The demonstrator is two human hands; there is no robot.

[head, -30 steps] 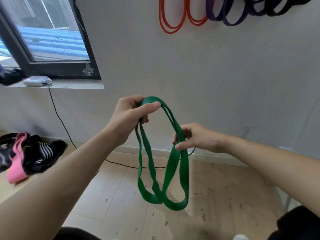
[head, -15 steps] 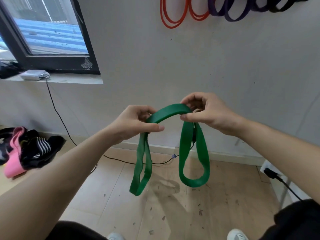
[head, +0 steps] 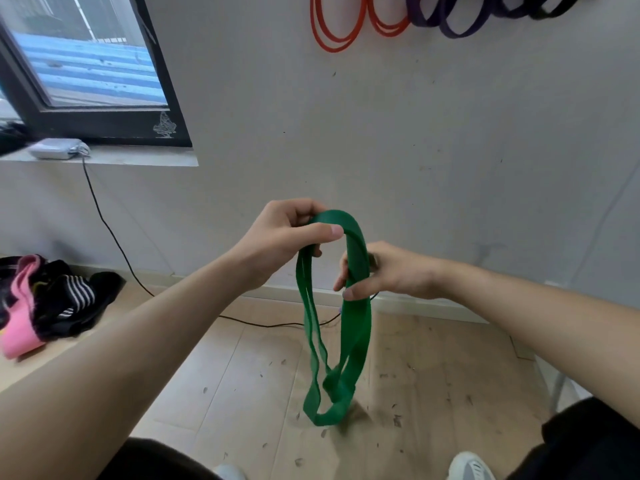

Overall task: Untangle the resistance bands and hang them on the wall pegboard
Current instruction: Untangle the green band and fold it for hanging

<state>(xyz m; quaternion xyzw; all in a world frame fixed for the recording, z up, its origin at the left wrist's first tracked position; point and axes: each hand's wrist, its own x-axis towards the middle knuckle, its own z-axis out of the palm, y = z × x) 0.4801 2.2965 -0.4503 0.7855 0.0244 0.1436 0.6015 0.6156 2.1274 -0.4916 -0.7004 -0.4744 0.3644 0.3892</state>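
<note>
Lower left, on the floor: pink-and-black heap (head: 45, 303), contents unclear. Centre: left hand (head: 284, 237) clamped on crown of green band (head: 356, 317); right hand (head: 391, 271) gripping its right strand just below. Lower loops twisted together. Untangling step, by judgement; next, spreading strands to drop the twist. Top right: orange bands (head: 332, 41) and purple bands (head: 460, 27) hung, pegs cut off.

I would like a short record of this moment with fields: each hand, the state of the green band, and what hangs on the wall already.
left hand: grips the top bend of the green band
right hand: pinches its wide strand lower down
band state: loops hang down, twisted together near the bottom
on wall: orange bands, purple bands, black band, cut by the top edge
at left: pink and black pile
</note>
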